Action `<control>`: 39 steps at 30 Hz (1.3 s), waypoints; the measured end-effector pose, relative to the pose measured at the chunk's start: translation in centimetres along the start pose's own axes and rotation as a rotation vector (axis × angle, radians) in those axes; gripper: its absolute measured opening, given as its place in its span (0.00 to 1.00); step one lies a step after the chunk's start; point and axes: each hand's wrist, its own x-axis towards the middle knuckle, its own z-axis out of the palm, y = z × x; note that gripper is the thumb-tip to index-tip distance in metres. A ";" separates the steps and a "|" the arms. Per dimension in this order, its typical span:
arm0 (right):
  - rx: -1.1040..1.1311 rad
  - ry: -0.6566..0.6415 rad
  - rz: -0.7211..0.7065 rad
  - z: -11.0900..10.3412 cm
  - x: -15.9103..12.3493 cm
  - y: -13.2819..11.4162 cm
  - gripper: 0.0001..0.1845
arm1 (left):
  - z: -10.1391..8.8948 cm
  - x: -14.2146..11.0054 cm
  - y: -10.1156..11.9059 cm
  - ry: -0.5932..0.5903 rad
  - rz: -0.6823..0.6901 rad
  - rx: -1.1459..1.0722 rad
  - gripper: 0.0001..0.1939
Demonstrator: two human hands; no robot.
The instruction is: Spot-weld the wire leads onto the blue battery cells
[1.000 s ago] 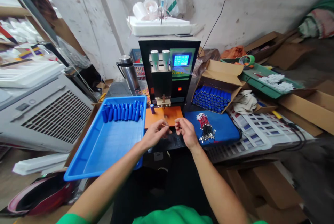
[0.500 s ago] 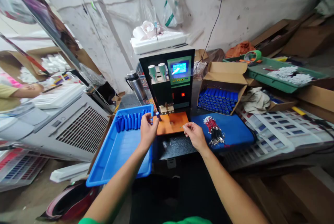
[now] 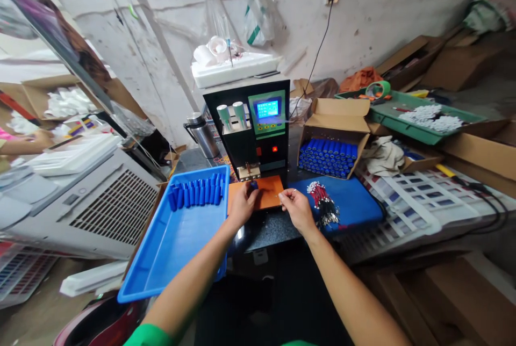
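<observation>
Under the electrodes of the black spot welder, my left hand is closed around a blue cylindrical battery cell, mostly hidden by the fingers. This hand is over the left part of the orange plate. At the plate's right edge, my right hand pinches something tiny, too small to name. Close by on the right, a bundle of red and black wire leads with white connectors lies on a blue mat. A blue tray to the left holds a row of blue cells.
Behind the mat stands a cardboard box of blue cells. A green tray with white parts is farther right. A steel flask stands left of the welder. Another person's hand shows at far left, beyond the air cooler.
My left hand has moved right with the cell, from the tray's edge to over the orange plate under the electrodes. My right hand keeps its pinch near the plate's edge. The view has shifted slightly.
</observation>
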 end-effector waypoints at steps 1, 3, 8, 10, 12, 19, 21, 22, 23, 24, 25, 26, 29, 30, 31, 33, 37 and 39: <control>-0.009 0.000 -0.008 0.2 0.4 -0.1 0.16 | 0.1 -0.1 -0.3 0.004 0.006 -0.003 0.11; -0.024 -0.006 -0.020 0.8 1.3 -0.4 0.16 | 0.2 -0.3 -0.7 0.008 0.016 -0.019 0.10; -0.024 -0.036 -0.021 3.4 4.0 -0.5 0.14 | 0.3 -0.6 -1.0 0.034 0.043 -0.073 0.12; -0.022 -0.044 -0.018 4.5 4.8 -0.3 0.12 | 0.3 -0.6 -0.9 0.045 0.058 -0.091 0.13; -0.031 -0.070 -0.013 5.3 5.4 0.1 0.12 | 0.2 -0.6 -0.9 0.055 0.073 -0.093 0.15; -0.103 -0.100 -0.024 6.2 5.7 0.4 0.10 | 0.3 -0.7 -0.9 0.075 0.109 -0.082 0.17; -0.104 -0.107 -0.018 6.0 5.7 0.4 0.11 | 0.3 -0.7 -0.9 0.075 0.116 -0.076 0.17; -0.107 -0.108 -0.015 6.0 5.6 0.4 0.11 | 0.3 -0.7 -0.9 0.073 0.118 -0.076 0.17; -0.112 -0.108 -0.015 5.9 5.6 0.5 0.11 | 0.3 -0.7 -1.0 0.072 0.121 -0.078 0.17; -0.120 -0.108 -0.018 5.9 5.6 0.5 0.12 | 0.3 -0.7 -1.0 0.069 0.124 -0.080 0.17; -0.132 -0.107 -0.024 5.9 5.7 0.6 0.12 | 0.3 -0.6 -1.1 0.067 0.126 -0.082 0.16; -0.148 -0.107 -0.032 5.9 5.7 0.6 0.12 | 0.3 -0.6 -1.1 0.068 0.127 -0.081 0.16; -0.205 -0.096 -0.048 6.0 5.9 0.9 0.12 | 0.3 -0.6 -1.1 0.077 0.123 -0.068 0.16; -0.221 -0.092 -0.048 6.1 5.9 1.0 0.12 | 0.3 -0.6 -1.0 0.078 0.122 -0.065 0.16; -0.233 -0.090 -0.048 6.1 6.0 1.1 0.12 | 0.3 -0.7 -0.9 0.079 0.122 -0.064 0.16; -0.247 -0.086 -0.049 6.2 6.0 1.2 0.12 | 0.3 -0.7 -0.8 0.079 0.122 -0.064 0.16; -0.252 -0.087 -0.039 6.1 6.0 1.2 0.12 | 0.3 -0.7 -0.7 0.076 0.114 -0.060 0.16; -0.251 -0.094 -0.033 6.1 5.9 1.0 0.12 | 0.3 -0.7 -0.7 0.071 0.115 -0.060 0.16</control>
